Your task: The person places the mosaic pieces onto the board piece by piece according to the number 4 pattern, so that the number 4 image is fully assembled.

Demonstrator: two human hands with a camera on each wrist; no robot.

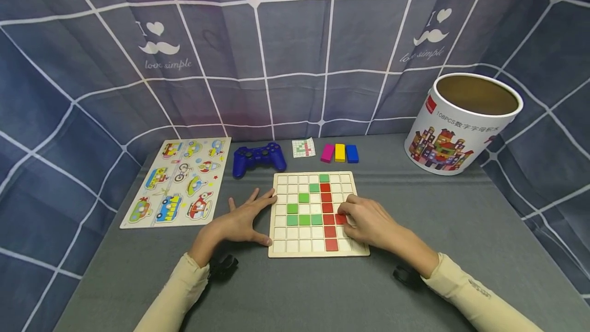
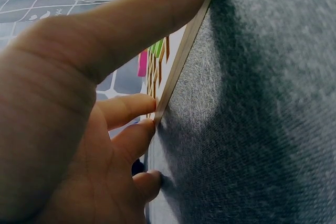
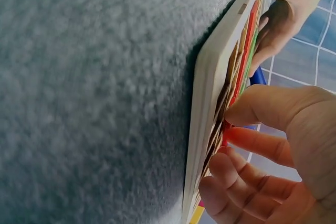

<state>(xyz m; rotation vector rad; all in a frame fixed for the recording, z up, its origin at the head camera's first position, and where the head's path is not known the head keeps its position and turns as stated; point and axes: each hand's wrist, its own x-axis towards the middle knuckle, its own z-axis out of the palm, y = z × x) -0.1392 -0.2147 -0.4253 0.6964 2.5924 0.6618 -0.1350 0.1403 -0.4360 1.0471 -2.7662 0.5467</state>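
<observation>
A wooden grid board (image 1: 292, 232) lies on the grey cloth, with green tiles (image 1: 304, 220) in a stepped line and row and red tiles (image 1: 330, 231) down one column. My right hand (image 1: 374, 222) is over the board's right side, thumb and forefinger pinching a red tile (image 1: 340, 219) just right of the red column. In the right wrist view, that tile (image 3: 225, 134) shows between the fingertips, low against the grid. My left hand (image 1: 239, 220) steadies the board's left edge, fingers spread; its thumb (image 2: 152, 11) and fingertips touch the rim in the left wrist view.
Behind the board are a blue game controller (image 1: 259, 158), a small pattern card (image 1: 303, 148), and pink (image 1: 328, 153), yellow (image 1: 340, 152) and blue blocks (image 1: 352, 153). A vehicle puzzle board (image 1: 177, 219) lies left. A large white bucket (image 1: 454, 142) stands back right, before a checked curtain (image 1: 295, 40).
</observation>
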